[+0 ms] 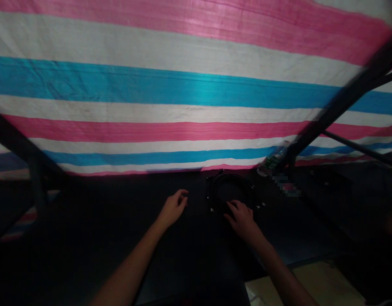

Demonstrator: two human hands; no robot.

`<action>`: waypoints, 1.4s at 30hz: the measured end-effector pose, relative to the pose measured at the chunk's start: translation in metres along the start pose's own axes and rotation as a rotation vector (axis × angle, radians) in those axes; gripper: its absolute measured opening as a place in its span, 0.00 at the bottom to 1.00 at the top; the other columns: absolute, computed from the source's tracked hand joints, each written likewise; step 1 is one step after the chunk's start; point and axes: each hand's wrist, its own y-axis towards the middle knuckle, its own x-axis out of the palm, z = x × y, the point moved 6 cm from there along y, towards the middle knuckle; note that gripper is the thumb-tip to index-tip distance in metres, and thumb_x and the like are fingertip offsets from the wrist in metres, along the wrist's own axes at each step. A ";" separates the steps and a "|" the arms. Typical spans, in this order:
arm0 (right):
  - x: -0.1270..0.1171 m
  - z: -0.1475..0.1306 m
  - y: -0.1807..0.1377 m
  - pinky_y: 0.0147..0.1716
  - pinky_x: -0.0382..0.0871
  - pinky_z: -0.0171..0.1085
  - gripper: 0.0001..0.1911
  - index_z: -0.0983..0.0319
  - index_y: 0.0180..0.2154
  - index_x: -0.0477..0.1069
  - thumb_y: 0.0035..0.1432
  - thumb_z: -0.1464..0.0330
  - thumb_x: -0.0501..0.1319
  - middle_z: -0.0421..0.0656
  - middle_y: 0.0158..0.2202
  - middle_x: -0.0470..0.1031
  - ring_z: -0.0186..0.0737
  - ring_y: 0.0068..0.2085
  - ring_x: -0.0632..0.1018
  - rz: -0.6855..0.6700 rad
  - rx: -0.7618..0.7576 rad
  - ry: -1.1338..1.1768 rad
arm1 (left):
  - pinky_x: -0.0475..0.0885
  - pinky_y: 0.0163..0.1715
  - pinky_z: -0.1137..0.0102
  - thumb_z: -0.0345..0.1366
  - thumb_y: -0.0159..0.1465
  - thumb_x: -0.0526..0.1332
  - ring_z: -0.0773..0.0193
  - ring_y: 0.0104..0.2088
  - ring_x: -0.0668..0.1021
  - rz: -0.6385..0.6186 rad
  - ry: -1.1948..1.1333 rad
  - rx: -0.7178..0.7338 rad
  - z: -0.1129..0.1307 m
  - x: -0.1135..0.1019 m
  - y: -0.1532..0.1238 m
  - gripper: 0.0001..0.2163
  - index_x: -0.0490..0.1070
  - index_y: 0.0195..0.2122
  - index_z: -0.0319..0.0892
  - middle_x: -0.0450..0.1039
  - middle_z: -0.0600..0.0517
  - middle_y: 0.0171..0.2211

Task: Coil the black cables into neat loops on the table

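A coil of black cable [251, 191] lies on the dark tabletop [103, 216], with small pale ends showing around its ring. At the coil's near side is my right hand [242, 216], palm down with its fingers apart. Whether its fingertips touch the cable is too dark to tell. Left of the coil, my left hand [174, 208] hovers over or rests on the tabletop. Its fingers are loosely bent, with a gap between thumb and forefinger and nothing visible in them.
A striped pink, white and blue sheet [183, 85] hangs behind the table. Dark slanted frame bars [329, 112] rise at both sides. A clear plastic bottle [272, 161] leans at the back right. Something pale, perhaps a box [326, 280], is below the table's front right edge.
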 end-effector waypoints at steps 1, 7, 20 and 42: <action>0.000 0.003 -0.001 0.48 0.63 0.50 0.20 0.60 0.55 0.70 0.62 0.63 0.58 0.53 0.53 0.70 0.55 0.53 0.71 0.003 -0.019 0.013 | 0.66 0.34 0.69 0.38 0.66 0.53 0.62 0.31 0.76 0.000 -0.002 0.003 0.000 0.000 0.000 0.15 0.68 0.51 0.40 0.73 0.53 0.29; 0.001 0.009 0.006 0.48 0.65 0.48 0.11 0.62 0.45 0.74 0.62 0.68 0.57 0.50 0.46 0.74 0.49 0.48 0.75 0.040 -0.084 0.207 | 0.66 0.33 0.69 0.38 0.65 0.53 0.62 0.31 0.75 0.011 -0.030 0.004 0.000 0.000 0.000 0.15 0.68 0.51 0.40 0.73 0.53 0.29; -0.035 0.047 0.082 0.52 0.65 0.48 0.19 0.63 0.53 0.73 0.62 0.66 0.57 0.54 0.51 0.73 0.52 0.53 0.72 0.211 -0.121 0.165 | 0.65 0.33 0.69 0.39 0.65 0.53 0.62 0.31 0.75 -0.006 -0.001 0.000 -0.001 -0.002 0.001 0.15 0.69 0.51 0.41 0.74 0.52 0.30; -0.191 0.004 0.099 0.42 0.74 0.44 0.14 0.56 0.41 0.81 0.59 0.58 0.61 0.43 0.40 0.82 0.49 0.41 0.80 -0.018 -0.309 0.456 | 0.66 0.32 0.70 0.43 0.66 0.53 0.61 0.32 0.76 -0.047 -0.047 0.001 0.001 -0.003 0.000 0.15 0.71 0.48 0.41 0.75 0.50 0.32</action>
